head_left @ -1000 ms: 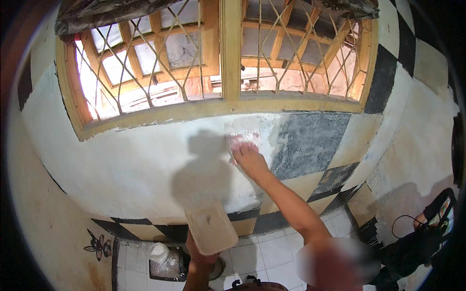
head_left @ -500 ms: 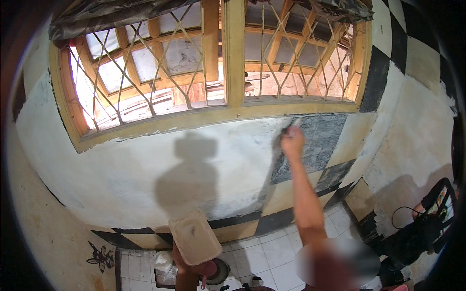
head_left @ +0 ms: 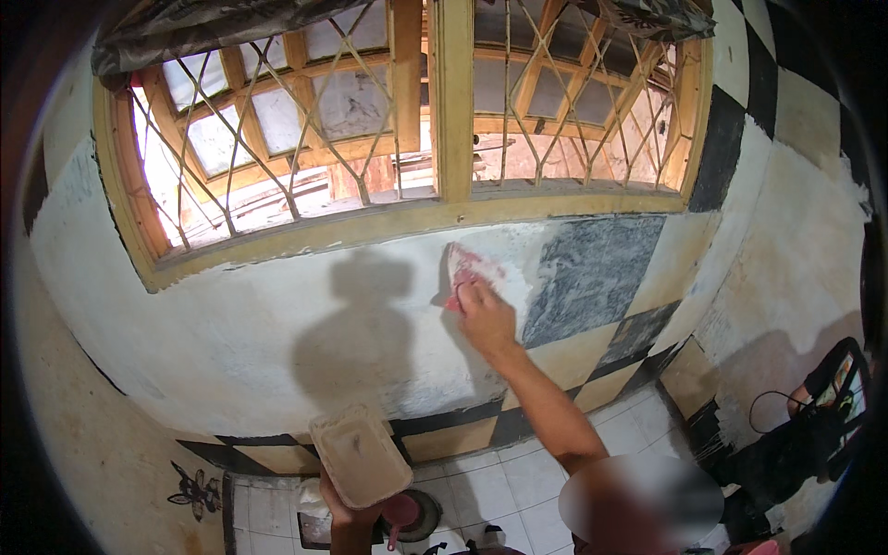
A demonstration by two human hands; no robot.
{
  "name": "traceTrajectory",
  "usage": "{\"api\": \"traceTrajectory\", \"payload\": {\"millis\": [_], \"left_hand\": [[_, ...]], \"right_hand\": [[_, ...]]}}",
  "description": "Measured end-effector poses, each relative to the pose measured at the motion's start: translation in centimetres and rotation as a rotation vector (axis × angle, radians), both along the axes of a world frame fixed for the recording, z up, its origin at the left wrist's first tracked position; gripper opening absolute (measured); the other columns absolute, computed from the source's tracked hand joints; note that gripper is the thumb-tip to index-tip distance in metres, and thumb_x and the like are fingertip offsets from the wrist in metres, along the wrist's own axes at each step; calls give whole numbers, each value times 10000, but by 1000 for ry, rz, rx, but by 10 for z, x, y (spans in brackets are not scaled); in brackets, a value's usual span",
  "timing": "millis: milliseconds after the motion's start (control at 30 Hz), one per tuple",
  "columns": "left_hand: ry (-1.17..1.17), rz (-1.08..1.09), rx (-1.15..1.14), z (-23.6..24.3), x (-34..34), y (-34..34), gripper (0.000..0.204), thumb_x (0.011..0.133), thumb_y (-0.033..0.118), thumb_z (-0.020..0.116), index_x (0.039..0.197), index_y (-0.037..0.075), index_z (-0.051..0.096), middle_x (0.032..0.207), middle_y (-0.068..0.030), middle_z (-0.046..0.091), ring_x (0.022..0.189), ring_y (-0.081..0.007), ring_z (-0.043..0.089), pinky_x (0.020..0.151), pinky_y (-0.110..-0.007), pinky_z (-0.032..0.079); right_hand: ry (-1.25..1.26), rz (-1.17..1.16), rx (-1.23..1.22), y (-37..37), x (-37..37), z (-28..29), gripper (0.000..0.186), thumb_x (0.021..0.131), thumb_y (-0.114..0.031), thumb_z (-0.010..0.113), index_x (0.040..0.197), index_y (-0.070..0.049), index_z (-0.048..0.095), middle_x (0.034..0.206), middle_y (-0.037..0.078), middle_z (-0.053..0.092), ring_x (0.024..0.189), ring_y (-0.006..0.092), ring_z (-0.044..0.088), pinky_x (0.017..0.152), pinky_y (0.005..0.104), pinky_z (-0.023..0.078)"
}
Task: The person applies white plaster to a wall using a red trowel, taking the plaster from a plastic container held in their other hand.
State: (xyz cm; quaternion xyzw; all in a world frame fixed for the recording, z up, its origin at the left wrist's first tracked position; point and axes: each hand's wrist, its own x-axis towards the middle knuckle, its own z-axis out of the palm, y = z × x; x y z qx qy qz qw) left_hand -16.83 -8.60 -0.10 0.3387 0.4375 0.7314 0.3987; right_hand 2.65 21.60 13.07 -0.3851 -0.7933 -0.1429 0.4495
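Observation:
My right hand (head_left: pixel 485 316) is closed around a red putty scraper (head_left: pixel 465 267), whose whitish-smeared blade lies against the wall just below the window. White coating (head_left: pixel 398 277) covers the wall from the left to the blade. Right of it, a dark grey painted square (head_left: pixel 597 276) shows a thin, streaky whitish film. Low in front of me, my left hand (head_left: pixel 344 507) grips a rectangular tray (head_left: pixel 381 492) from its left and underside. A pale, putty-like layer coats the tray's inside. The tray hides part of the left fingers.
A yellow wooden window frame (head_left: pixel 452 111) with metal lattice spans the wall above. On the tiled floor (head_left: pixel 527 495), below the tray, sit a red dipper (head_left: pixel 400 510) and a dark round vessel (head_left: pixel 426 518). A person in black (head_left: pixel 786 453) is at the far right. A blurred patch covers the lower right.
My right hand has swept the scraper left across the wall, from the grey square onto the white coating. The tray in my left hand has shifted slightly left.

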Motion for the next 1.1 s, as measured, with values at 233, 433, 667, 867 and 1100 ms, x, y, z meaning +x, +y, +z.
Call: {"api": "traceTrajectory", "payload": {"millis": [233,433,667,867,1100], "left_hand": [[-603,-183,110,36,29,20,483,932,348,516,1322,71,452,1214,-79,593,1097,-272,595,952,-451,490],[-223,-160,69,25,30,32,450,942,340,482,1311,83,467,1221,-71,587,1105,-262,587,929,-454,500],[-569,-94,61,22,37,40,498,977,443,357,1325,106,469,1244,-91,563,1115,-321,570,916,-513,492],[-667,-111,70,12,38,47,543,961,484,362,1343,108,449,1235,-94,567,1106,-317,573,900,-509,497],[-368,-198,15,20,51,55,495,994,430,323,1342,102,451,1257,-92,555,1091,-295,596,878,-473,535]], "right_hand": [[-412,25,201,37,29,-1,230,802,-207,636,995,-93,588,867,95,585,770,246,649,571,337,563],[-335,-58,225,40,44,30,209,789,-196,628,980,-119,589,897,80,606,761,228,658,587,339,556],[-269,-37,190,35,64,21,230,786,-153,616,1007,-93,592,905,78,610,803,252,657,595,351,559],[-305,25,49,56,91,20,233,808,-134,617,1032,-76,584,939,115,609,895,317,648,644,412,568],[-388,-45,-92,71,121,36,156,843,-117,583,994,-77,593,1015,125,636,937,318,656,760,434,561]]}}
